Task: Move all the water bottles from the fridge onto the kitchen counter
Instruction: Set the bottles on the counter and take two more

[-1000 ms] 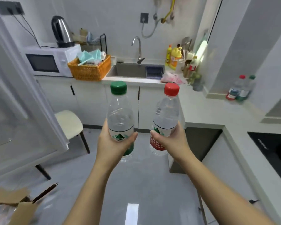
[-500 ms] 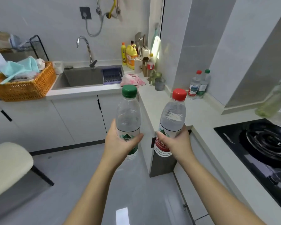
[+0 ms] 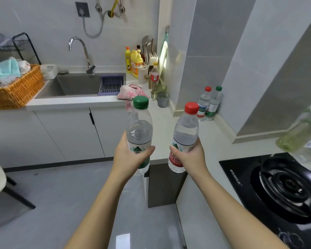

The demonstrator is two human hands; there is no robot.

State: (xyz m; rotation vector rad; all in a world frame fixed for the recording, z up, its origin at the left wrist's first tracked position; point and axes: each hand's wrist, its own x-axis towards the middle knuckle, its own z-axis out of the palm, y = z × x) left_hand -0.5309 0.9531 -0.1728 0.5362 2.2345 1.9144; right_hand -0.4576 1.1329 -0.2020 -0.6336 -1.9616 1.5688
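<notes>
At the centre of the frame, a green-capped water bottle (image 3: 139, 130) is held upright in the left hand (image 3: 127, 159), with fingers and thumb wrapped round its labelled waist. A red-capped water bottle (image 3: 186, 133), slightly tilted, is gripped likewise by the right hand (image 3: 190, 157). Both are carried in the air before the kitchen counter (image 3: 217, 133). Nearly full and thin-walled, they are judged moderately heavy, squeezable and perhaps slick, and are best grasped mid-body.
</notes>
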